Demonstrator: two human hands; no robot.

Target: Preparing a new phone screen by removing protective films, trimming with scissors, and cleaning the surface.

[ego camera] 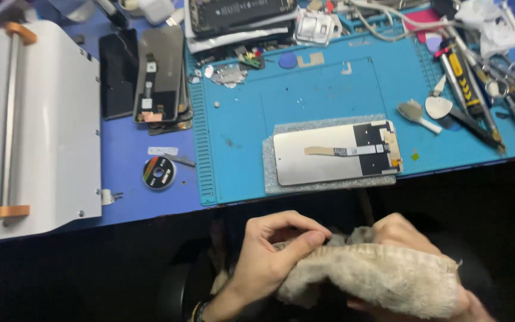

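Meanwhile we grip a beige towel (377, 274) — left hand (272, 256) pinching its edge, right hand (397, 232) clenched under it — while the phone screen (336, 152) lies untouched on the blue mat (239, 119).

We see a blue workbench (132, 179) carrying a blue silicone repair mat (329, 89) to the right. At far left stands a white machine with a metal bar (37, 119). Between them lie dark phone screens (159, 74), with a small black tape roll (158, 172) nearer. On the mat's near edge rests a grey foam pad (269, 161).
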